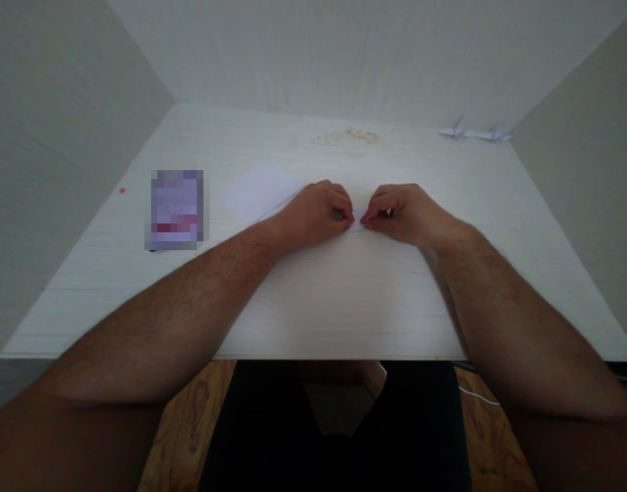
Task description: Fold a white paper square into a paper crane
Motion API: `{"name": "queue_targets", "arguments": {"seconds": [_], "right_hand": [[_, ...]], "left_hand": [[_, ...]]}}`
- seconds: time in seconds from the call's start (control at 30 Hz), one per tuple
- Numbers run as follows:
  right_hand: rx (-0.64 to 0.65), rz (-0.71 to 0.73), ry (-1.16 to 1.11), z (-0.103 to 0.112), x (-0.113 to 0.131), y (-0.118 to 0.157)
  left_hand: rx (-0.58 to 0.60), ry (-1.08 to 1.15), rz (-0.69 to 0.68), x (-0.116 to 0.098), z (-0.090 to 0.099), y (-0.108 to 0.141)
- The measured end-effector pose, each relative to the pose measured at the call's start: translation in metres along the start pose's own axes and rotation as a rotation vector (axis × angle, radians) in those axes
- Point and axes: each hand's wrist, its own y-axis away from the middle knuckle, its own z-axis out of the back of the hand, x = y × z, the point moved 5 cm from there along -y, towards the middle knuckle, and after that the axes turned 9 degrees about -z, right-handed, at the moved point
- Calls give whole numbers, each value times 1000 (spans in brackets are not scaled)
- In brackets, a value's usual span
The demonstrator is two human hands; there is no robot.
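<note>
Between my two hands is a small piece of white paper (357,220), low over the white table; the fingers cover much of it. My left hand (321,215) pinches its left side between thumb and fingertips. On the other side, my right hand (403,213) has thumb and index finger closed on the paper's right edge. Whether the piece is folded I cannot tell. White paper sheets (264,189) lie flat on the table, partly behind my left hand and wrist.
A blurred-out rectangular item (174,208) lies on the table (334,301) at the left. Small folded paper shapes (474,133) stand by the back wall at the right. A brownish stain (362,135) marks the table's rear, and a small orange spot (122,190) its left edge.
</note>
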Motion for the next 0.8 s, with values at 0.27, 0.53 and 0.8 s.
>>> {"name": "queue_targets", "arguments": {"seconds": [0.27, 0.53, 0.8], "right_hand": [[176, -82, -105, 2, -7, 4], [272, -145, -44, 9, -7, 8], [314, -151, -78, 8, -7, 7]], "left_hand": [[34, -9, -137, -17, -9, 4], [258, -139, -319, -47, -9, 15], [427, -352, -344, -64, -5, 25]]}}
